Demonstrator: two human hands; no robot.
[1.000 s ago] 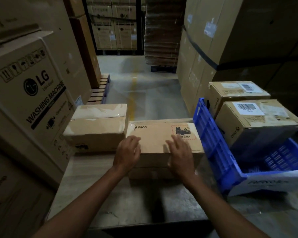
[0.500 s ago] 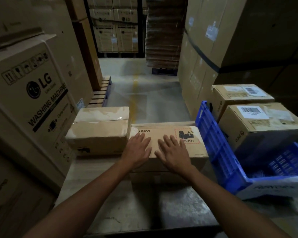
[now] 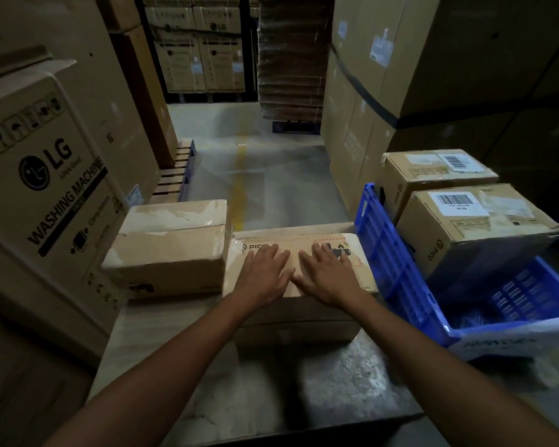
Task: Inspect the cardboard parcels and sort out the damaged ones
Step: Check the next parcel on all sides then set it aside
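A flat brown PICO parcel point(image 3: 300, 304) with a red-framed label lies on the table in front of me. My left hand point(image 3: 262, 276) rests palm down on its top, fingers spread. Beside it, my right hand point(image 3: 326, 277) lies flat on the same top, thumbs almost touching. Left of this parcel sits a taller taped parcel point(image 3: 171, 250) with a creased, torn top edge. Two parcels with barcode labels point(image 3: 475, 227) point(image 3: 433, 174) stand in the blue crate point(image 3: 397, 275) on the right.
The worn table top point(image 3: 271, 388) carries the parcels. A large LG washing machine carton point(image 3: 42, 188) stands close on the left. Tall cartons point(image 3: 384, 91) wall in the right side. An aisle with a yellow floor line point(image 3: 239, 188) and a wooden pallet point(image 3: 175, 175) lies behind.
Both hands have slid forward and towards each other across the parcel's top, flattening with fingers spread. The view has moved slightly closer.
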